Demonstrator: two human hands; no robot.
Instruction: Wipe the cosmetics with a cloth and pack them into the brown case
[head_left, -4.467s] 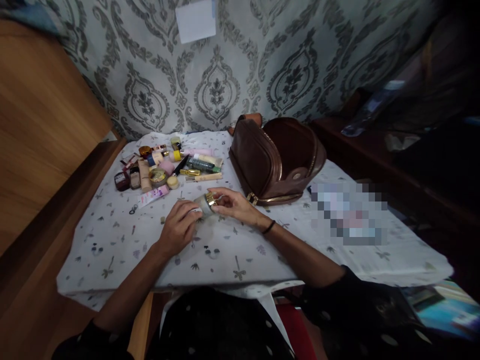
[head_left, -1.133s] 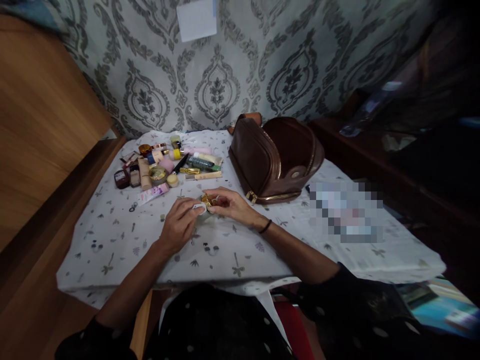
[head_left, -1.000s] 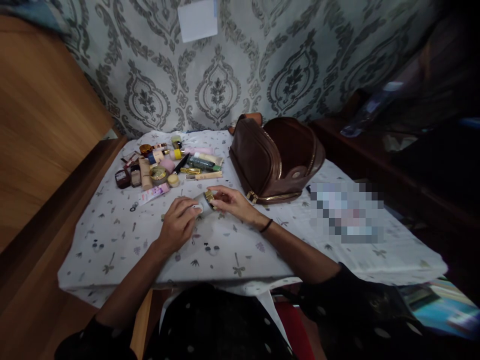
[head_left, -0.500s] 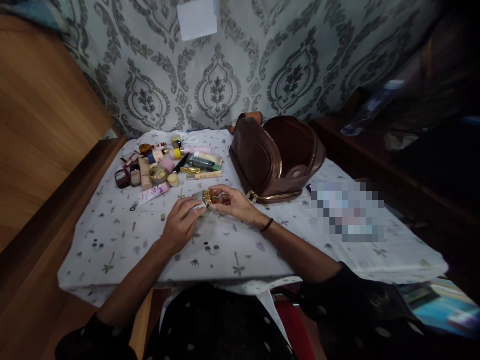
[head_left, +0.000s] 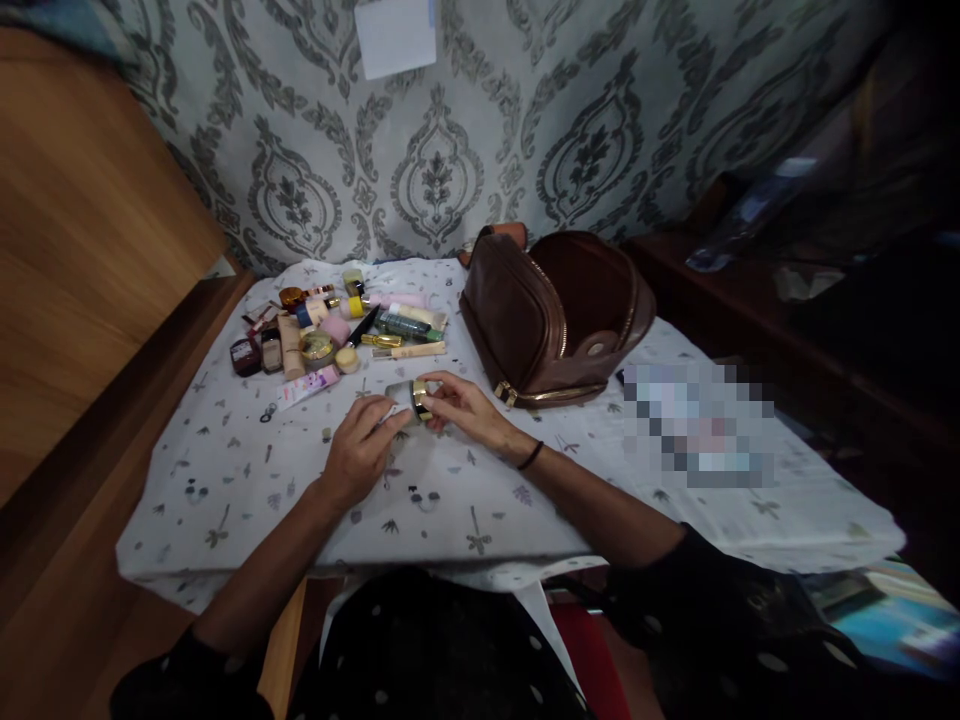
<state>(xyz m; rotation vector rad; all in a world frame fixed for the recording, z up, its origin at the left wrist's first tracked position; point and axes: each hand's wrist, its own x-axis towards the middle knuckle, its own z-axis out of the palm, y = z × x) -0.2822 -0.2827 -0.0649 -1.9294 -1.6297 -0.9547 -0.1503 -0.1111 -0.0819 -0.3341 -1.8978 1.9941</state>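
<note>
Between my hands, just above the cloth, is a small cosmetic jar [head_left: 403, 394] with a clear or pale body and a shiny gold lid [head_left: 421, 399]. My left hand [head_left: 361, 445] is closed round the body from the left, its fingers covering part of it. From the right, the thumb and fingers of my right hand [head_left: 469, 412] pinch the gold lid. The lid sits against the body. A brown cosmetic bag [head_left: 510, 310] stands unzipped behind my right hand. To the upper left lie several cosmetics, among them a lilac tube [head_left: 309, 386] and a round compact [head_left: 318, 348].
A patterned white cloth [head_left: 300, 530] covers the table. At the right lies a blurred-out item [head_left: 697, 420]. A wooden panel [head_left: 97, 230] rises on the left, and a patterned curtain [head_left: 435, 150] hangs behind. A clear bottle [head_left: 750, 215] lies on a dark ledge.
The jar has turned slightly in my hands, with its gold lid now facing more to the right and more of the body showing. My right hand has shifted a little; the other things stay put.
</note>
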